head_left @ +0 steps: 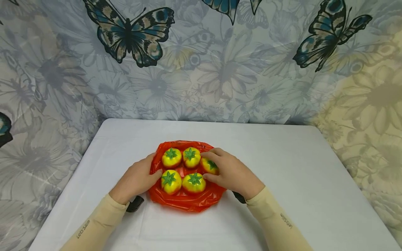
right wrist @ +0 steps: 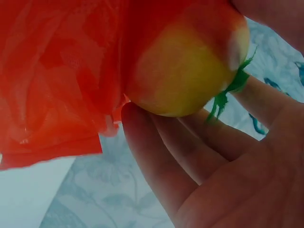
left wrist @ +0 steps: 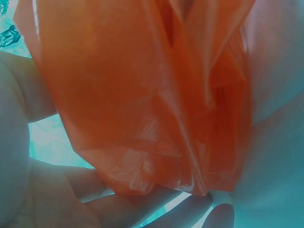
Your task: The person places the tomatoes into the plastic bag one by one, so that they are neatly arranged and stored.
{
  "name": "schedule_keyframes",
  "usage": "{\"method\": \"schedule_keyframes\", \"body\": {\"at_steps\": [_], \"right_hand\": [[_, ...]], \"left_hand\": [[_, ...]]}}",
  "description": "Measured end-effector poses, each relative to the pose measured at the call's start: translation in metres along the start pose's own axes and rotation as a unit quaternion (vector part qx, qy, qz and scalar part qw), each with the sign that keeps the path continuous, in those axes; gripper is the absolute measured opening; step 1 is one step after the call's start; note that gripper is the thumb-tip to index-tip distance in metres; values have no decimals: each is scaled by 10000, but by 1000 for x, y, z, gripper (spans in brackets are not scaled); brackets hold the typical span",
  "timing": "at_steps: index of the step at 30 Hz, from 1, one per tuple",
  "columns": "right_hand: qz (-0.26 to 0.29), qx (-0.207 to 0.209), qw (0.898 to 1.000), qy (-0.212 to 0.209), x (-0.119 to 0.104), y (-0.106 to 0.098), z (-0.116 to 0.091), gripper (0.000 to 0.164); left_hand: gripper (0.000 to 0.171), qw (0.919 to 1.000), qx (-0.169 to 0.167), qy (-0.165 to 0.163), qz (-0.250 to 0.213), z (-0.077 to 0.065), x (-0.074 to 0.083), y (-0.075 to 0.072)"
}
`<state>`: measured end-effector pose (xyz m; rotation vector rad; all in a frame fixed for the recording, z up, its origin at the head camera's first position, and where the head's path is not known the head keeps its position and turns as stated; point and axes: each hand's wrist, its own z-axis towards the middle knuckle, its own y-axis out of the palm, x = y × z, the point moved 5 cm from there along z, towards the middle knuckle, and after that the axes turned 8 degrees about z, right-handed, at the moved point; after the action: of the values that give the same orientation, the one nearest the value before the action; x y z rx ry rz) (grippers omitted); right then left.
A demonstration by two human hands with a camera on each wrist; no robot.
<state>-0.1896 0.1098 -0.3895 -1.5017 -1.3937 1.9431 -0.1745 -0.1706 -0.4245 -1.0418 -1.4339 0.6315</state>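
A red plastic bag (head_left: 188,203) lies spread on the table with its rim rolled out. Inside it sit several yellow-and-red tomatoes (head_left: 171,183) with green star-shaped leaves. My right hand (head_left: 232,170) grips the rightmost tomato (head_left: 209,166), fingers on its far side and thumb on its near side. The right wrist view shows that tomato (right wrist: 175,71) up close, its underside reddish against the bag (right wrist: 57,90). On the other side, my left hand (head_left: 136,178) holds the bag's left edge, thumb over the rim. Folded bag plastic (left wrist: 137,95) fills the left wrist view between thumb and fingers.
The white-covered table (head_left: 298,181) extends around the bag on all sides. A floral cloth with butterflies (head_left: 226,76) hangs behind it and along both sides. Dark wrist devices (head_left: 135,204) show below the hands.
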Motion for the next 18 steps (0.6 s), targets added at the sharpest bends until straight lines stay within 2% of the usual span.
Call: {"method": "schedule_keyframes", "body": {"at_steps": [18], "right_hand": [[-552,-227,9981,176,6,14,13,65]], "left_hand": [[70,10000,16,16,-18,1,-1,1]]}}
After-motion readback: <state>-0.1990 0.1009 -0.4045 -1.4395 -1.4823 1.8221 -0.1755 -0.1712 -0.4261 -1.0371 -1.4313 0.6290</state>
